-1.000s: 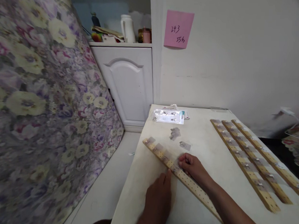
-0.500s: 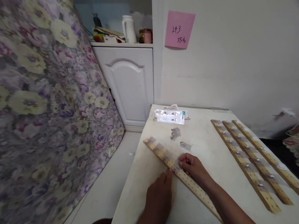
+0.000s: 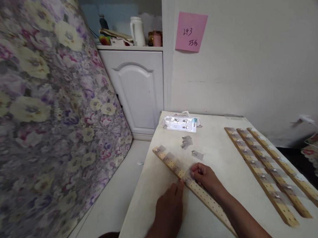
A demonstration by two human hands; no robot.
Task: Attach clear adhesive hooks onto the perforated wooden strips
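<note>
Table [image 3: 213,144]: left edge ran near the strip's far end; tabletop stretched rightward to three clipped strips [image 3: 267,162]. Wooden strip [image 3: 206,198]: lay aslant on it, pale, hole-dotted, metal clips [image 3: 157,150] along its far half. Right hand [image 3: 205,175]: pinched a clear tab [image 3: 188,175] over it. Left hand [image 3: 171,202]: forefinger met its near edge; grip could not be told.
</note>
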